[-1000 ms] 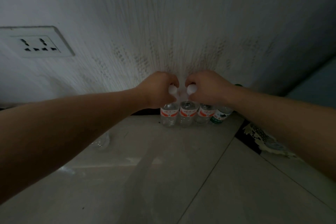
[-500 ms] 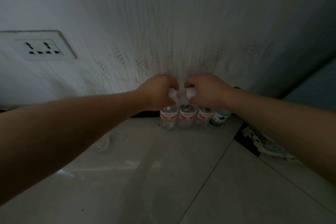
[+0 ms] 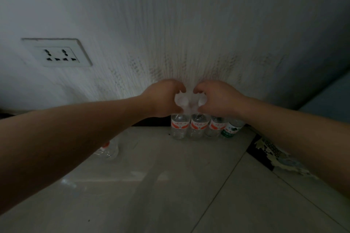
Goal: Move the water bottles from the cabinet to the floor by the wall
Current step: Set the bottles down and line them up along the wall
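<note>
Pale glossy tiles form the floor (image 3: 170,195), which meets a streaked white wall (image 3: 189,24) at a dark skirting (image 3: 151,121). Four bottles (image 3: 198,131) stand upright on the floor in a tight row against the wall. Three are red-labelled and one, at the right end, is green-labelled.

Left hand (image 3: 162,98): fingers curled round the white cap of the leftmost bottle (image 3: 180,126).
Right hand (image 3: 217,98): fingers curled round the cap of the second bottle (image 3: 198,124).

The hands sit almost together, close to the wall.

A fifth bottle (image 3: 108,150) shows on the floor to the left, partly hidden behind the left forearm. A socket (image 3: 56,53) is on the wall, well left of the row and above it. A dark patterned mat (image 3: 269,149) lies near the green-labelled end and bounds the row on the right. Open floor lies left of the row and toward the camera.
</note>
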